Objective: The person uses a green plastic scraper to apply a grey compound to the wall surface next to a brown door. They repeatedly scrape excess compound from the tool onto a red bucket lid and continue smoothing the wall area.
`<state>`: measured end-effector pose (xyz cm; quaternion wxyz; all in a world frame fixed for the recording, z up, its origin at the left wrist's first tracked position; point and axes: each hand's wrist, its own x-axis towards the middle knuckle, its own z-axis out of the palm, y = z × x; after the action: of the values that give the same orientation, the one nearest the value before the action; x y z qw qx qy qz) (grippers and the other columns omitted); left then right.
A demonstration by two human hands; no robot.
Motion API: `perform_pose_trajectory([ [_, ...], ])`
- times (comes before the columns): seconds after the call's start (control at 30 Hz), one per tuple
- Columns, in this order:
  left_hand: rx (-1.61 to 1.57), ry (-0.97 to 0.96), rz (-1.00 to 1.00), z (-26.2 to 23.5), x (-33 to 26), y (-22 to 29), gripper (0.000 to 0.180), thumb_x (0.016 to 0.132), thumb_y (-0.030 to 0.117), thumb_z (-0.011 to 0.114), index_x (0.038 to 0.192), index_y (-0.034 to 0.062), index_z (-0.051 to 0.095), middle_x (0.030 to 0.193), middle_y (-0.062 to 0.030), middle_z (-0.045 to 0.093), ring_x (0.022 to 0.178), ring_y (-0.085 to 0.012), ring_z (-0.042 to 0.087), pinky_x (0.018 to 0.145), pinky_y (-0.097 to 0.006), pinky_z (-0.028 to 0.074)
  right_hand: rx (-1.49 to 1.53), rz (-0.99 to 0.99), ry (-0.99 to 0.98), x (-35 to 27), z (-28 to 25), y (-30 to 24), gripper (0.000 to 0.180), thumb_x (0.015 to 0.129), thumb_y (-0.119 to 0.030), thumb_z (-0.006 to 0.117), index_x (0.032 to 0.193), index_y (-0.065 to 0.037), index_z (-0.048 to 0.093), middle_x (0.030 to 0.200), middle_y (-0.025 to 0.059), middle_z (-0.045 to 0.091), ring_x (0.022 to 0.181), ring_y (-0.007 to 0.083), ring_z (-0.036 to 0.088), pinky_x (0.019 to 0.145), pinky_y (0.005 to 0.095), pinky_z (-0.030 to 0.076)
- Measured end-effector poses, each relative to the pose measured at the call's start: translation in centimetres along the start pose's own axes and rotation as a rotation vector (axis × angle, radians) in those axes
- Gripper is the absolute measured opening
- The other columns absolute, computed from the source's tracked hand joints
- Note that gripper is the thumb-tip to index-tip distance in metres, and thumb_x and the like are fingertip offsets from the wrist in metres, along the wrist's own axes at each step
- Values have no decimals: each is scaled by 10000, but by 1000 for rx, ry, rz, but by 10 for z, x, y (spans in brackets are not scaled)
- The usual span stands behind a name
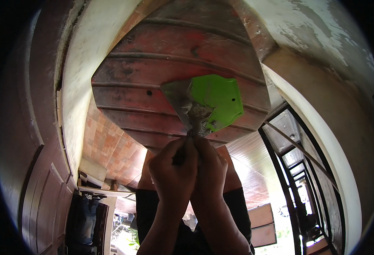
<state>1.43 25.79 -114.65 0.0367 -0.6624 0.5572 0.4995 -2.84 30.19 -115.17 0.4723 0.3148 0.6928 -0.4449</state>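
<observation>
My left hand (173, 168) and my right hand (209, 163) meet at the middle, both closed, with their fingertips pinched together. Whatever small dark bit lies between the fingertips is too small to name. Just beyond them a putty scraper (219, 91) lies flat, with a green plastic body, a small hole and a grey metal blade pointing left. Grey paste (199, 112) is smeared over its near part, beside my fingertips. Whether my fingers touch the scraper I cannot tell. Beneath it is a worn reddish-brown ridged board (131, 72).
A brown panelled door (44, 195) stands at the left, next to a pale wall (82, 63). Reddish floor tiles (106, 140) show below the board. On the right are a dark-framed window (302, 165) and a patchy plastered wall (323, 34). Dark clothing (87, 216) hangs at lower left.
</observation>
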Motion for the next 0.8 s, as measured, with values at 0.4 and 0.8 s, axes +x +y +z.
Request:
perform_pose_trajectory([
  [0.4,-369,-56,-277,1,-32,-15,269,940,194,537,1023,-40,640,819,-68,642,750,-106,593,659,-258,481,44,-60,-109,-18,-17,1,277,896,-198,615,912,71,679,756,85,668,694,96,606,594,247,471],
  [0.8,-707,-50,-219,2,-27,-25,310,957,292,507,877,3,587,689,-61,586,621,-142,607,677,-313,536,-566,-1141,314,49,-48,-21,150,842,-116,661,935,-6,702,779,98,673,637,144,614,557,287,476],
])
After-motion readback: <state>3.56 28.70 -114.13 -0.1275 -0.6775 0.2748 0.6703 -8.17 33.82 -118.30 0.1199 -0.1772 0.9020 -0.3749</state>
